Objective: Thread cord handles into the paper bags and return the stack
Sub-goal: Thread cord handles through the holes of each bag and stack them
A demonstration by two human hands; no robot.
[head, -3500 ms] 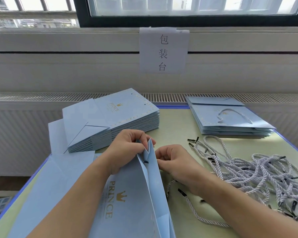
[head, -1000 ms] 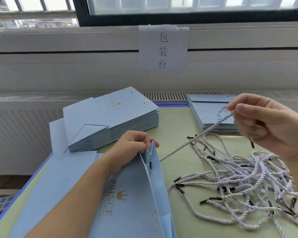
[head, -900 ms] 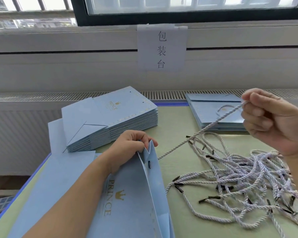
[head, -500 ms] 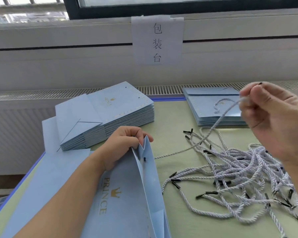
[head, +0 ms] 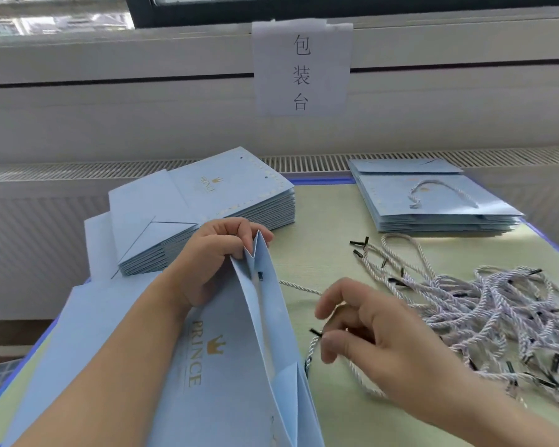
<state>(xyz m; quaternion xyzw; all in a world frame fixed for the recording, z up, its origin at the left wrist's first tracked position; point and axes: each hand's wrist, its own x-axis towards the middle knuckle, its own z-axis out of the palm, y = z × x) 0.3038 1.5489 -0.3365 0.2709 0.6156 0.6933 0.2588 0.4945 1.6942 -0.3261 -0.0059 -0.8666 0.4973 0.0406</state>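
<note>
Head view looks down on a pale green tabletop [head: 323,221] under a window sill. The left hand [head: 213,253] pinches the top edge of a blue paper bag [head: 233,366], its fingers curled round the folded rim so the mouth stands a little apart. A dark cord tip shows at a hole just below that rim, and a cord [head: 299,287] trails from the bag's right face across the tabletop. The right hand [head: 378,337] hovers just right of the bag, blurred, its fingers half curled and narrow; a black-tipped cord end sits at the fingertips, but whether they truly pinch it I cannot tell.

To the right lies a loose tangle of spare cords [head: 484,311]. Behind it sits a stack of bags with handles [head: 433,201]; behind the left hand, a taller unthreaded stack [head: 213,204].

Risks, as I judge them: the free end must still go through the second hole, and a loose hold could let it drop among the tangle, where picking up the wrong cord is easy. A hard pull could drag the seated tip back out or tear the paper at the hole. If the left hand's pinch slackens, the mouth closes and hides the hole.
</note>
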